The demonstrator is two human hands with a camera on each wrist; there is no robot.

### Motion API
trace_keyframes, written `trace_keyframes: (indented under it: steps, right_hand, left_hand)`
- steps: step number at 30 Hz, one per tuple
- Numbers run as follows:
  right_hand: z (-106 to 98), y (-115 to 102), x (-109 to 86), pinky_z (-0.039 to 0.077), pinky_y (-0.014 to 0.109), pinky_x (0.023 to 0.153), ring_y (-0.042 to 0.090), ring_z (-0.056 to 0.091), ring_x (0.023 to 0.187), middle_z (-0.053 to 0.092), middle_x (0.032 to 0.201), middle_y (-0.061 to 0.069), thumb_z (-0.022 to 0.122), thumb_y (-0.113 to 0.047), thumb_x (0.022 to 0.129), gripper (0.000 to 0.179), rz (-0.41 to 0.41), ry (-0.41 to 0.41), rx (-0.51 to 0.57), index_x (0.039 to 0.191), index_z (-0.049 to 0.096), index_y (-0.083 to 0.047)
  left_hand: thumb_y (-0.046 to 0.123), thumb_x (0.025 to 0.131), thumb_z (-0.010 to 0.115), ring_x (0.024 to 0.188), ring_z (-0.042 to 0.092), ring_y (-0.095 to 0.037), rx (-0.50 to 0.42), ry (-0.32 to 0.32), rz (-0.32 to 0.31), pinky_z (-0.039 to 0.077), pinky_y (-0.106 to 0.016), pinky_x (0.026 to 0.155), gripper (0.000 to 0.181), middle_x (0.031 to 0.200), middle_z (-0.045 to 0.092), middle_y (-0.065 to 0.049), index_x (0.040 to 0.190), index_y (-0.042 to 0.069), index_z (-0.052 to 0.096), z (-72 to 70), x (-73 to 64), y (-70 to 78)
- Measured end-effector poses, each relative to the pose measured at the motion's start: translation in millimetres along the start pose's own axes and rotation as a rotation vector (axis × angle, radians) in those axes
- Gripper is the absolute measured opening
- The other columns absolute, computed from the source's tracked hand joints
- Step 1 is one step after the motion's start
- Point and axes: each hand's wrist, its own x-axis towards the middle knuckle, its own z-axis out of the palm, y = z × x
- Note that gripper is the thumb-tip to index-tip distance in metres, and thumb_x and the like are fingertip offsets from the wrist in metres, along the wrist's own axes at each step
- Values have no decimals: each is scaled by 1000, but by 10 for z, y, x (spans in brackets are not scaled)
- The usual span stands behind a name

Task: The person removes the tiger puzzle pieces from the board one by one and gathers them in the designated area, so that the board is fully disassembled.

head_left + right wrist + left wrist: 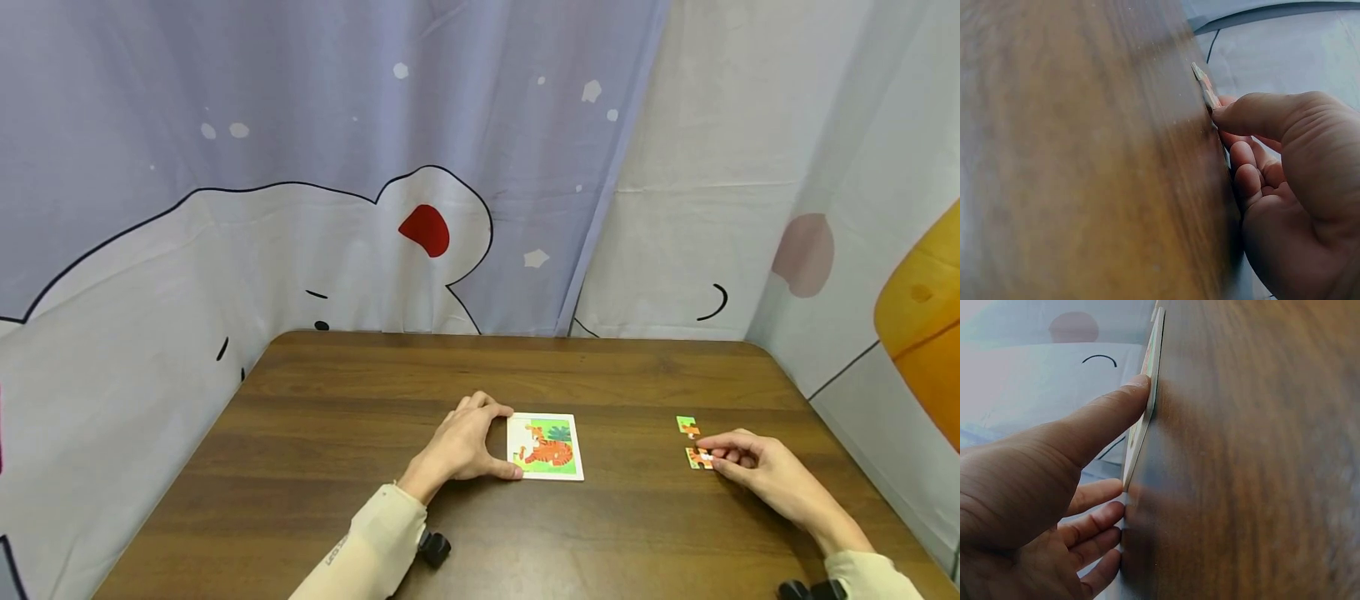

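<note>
A square puzzle board (544,447) with a white border and an orange tiger on green lies on the table. My left hand (463,442) holds it by its left side, thumb at the near corner and index finger at the far one. In the left wrist view the thumb (1110,409) presses the board's edge (1154,369). Farther right, my right hand (765,471) pinches a small orange-and-green puzzle piece (696,458) at its right side, between thumb and index finger. Just beyond it lies another puzzle piece (686,423). In the right wrist view the thumb tip covers part of the piece (1202,78).
The brown wooden table (360,392) has rounded far corners. Printed curtains (337,258) hang right behind its far edge and along both sides. A black wrist device (433,549) sits at the left cuff, another (812,590) at the right.
</note>
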Motion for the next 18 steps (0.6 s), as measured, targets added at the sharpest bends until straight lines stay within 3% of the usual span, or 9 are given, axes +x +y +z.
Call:
trace_keyframes:
  steps: [14, 18]
  right_hand:
    - [3, -12, -7, 54, 22, 71, 8, 64, 88, 71, 103, 3, 76, -2, 104, 26, 26, -4, 6, 130, 78, -3]
    - [3, -10, -10, 54, 23, 69, 6, 63, 85, 72, 103, 8, 76, -5, 105, 25, 32, 2, 16, 129, 78, -2]
  left_hand:
    - [52, 73, 104, 129, 58, -31, -10, -4, 9, 51, -52, 108, 94, 140, 62, -9, 149, 10, 69, -7, -6, 0]
    - [52, 72, 105, 128, 58, -31, -24, 1, 10, 51, -52, 107, 94, 138, 62, -8, 149, 11, 69, -11, -10, -10]
